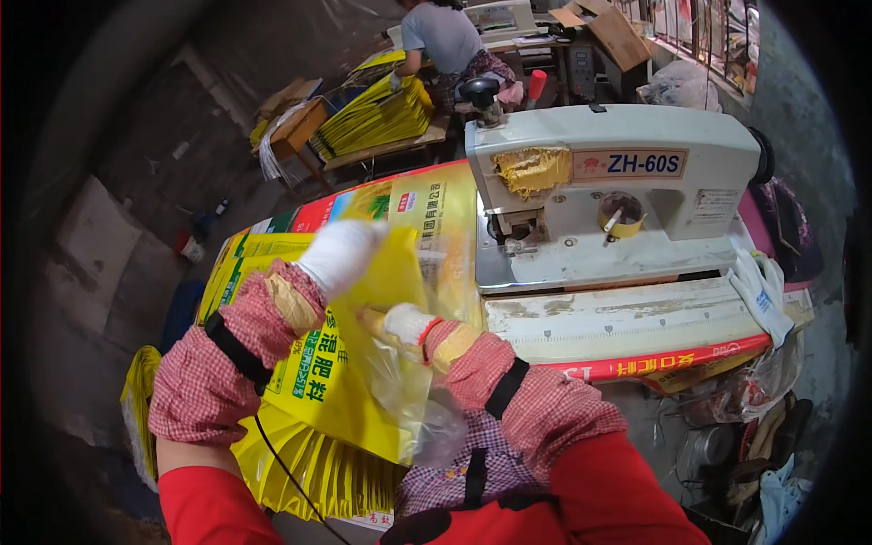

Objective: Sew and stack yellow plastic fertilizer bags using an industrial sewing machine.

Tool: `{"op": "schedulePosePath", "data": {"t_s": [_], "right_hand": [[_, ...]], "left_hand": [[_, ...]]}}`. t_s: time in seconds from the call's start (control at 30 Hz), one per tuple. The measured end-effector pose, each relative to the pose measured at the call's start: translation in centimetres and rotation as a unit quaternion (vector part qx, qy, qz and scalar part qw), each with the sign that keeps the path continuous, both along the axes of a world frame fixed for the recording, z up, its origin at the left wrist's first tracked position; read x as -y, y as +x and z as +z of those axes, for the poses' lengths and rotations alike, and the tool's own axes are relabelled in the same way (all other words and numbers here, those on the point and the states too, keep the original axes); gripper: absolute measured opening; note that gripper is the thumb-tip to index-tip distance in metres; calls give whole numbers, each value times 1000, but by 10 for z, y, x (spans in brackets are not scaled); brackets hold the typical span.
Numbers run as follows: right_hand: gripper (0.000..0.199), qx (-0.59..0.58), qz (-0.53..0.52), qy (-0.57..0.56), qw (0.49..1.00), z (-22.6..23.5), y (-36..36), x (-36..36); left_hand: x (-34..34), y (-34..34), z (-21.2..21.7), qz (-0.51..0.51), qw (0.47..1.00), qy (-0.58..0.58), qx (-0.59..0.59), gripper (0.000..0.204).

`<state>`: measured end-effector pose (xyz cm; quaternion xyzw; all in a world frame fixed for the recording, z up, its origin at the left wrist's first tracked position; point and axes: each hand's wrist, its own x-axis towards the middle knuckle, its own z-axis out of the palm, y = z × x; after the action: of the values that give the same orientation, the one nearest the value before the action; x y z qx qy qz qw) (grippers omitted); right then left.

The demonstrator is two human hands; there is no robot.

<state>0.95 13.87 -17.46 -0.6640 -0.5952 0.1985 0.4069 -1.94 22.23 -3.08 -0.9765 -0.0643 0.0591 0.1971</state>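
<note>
A yellow printed sack [327,381] lies slantwise on the table in front of me, with a crumpled clear plastic liner [400,395] along its right side. My left hand [343,254], in a white glove, is above the sack's far part; motion smears its fingers. Lower and to the right, my right hand [401,329] wears a partly cut glove, its bare fingers closed at the sack's edge by the liner. Below, a fanned stack of folded yellow sacks [313,468] sits near my lap.
A grey-white industrial sewing machine [627,182] stands to the right, with a roll of tape [622,216] on its front. A white glove [761,295] hangs at the bench's right end. Farther back, a co-worker [443,41] bends beside piled yellow sacks [381,118].
</note>
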Motion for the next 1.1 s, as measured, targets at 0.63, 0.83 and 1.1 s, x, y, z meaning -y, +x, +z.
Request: {"op": "schedulePosePath", "data": {"t_s": [0.63, 0.83, 1.1], "right_hand": [[25, 172, -79, 61, 980, -162, -55, 78], [25, 65, -177, -50, 981, -114, 8, 133], [52, -224, -419, -1, 880, 13, 61, 194]], "left_hand": [[34, 135, 104, -67, 884, 437, 152, 18], [57, 175, 59, 7, 968, 211, 133, 28], [53, 164, 54, -44, 972, 176, 150, 29]]}}
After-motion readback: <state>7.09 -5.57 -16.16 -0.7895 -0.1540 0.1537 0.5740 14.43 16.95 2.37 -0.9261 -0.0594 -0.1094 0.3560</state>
